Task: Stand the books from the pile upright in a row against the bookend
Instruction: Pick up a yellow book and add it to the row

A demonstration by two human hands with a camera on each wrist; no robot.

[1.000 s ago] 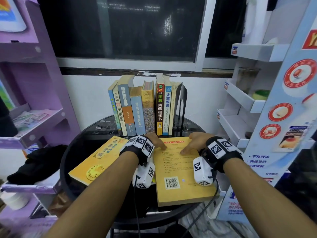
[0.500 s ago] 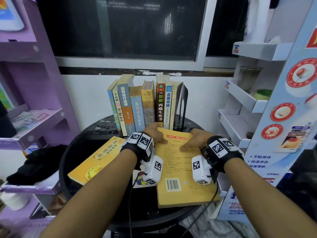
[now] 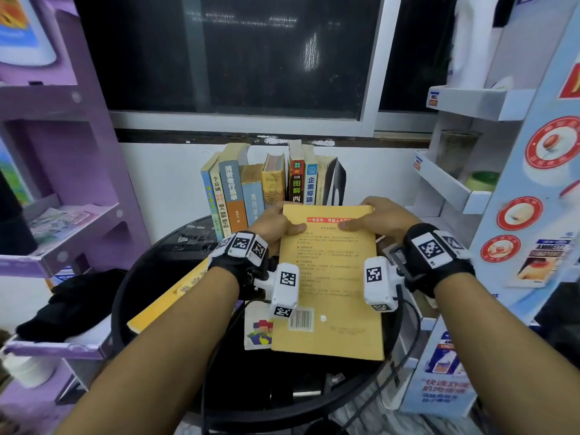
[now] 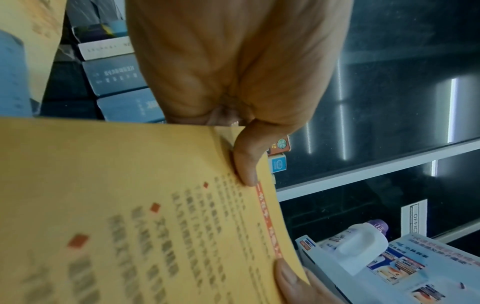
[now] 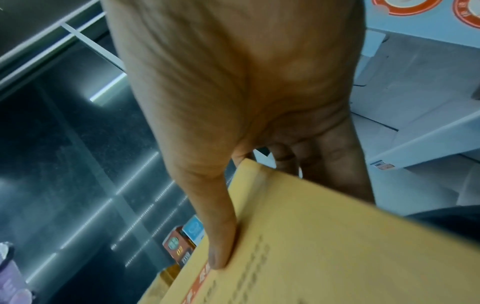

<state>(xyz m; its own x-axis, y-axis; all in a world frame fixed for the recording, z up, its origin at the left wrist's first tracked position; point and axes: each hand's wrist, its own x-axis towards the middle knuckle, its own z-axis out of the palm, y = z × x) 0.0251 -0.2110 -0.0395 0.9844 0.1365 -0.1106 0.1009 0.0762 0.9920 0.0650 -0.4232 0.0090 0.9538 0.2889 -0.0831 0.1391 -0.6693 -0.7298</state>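
Observation:
Both hands hold a yellow book [image 3: 329, 277] by its far corners, back cover up, tilted above the round black table [image 3: 150, 271]. My left hand [image 3: 276, 226] grips the far left corner, thumb on the cover [image 4: 244, 164]. My right hand [image 3: 376, 219] grips the far right corner, thumb on top [image 5: 221, 236]. Behind stands a row of upright books [image 3: 263, 186] leaning on a black bookend [image 3: 337, 180]. A second yellow book [image 3: 175, 293] lies flat on the left of the table.
A small white card with a coloured picture [image 3: 257, 328] lies under the held book. A purple shelf unit [image 3: 62, 215] stands left and a white and blue display rack [image 3: 502, 183] right. A dark window [image 3: 235, 51] is behind.
The yellow book has been lifted off the table at its far end and raised toward the row. Both hands moved from lying on the cover to gripping its far corners.

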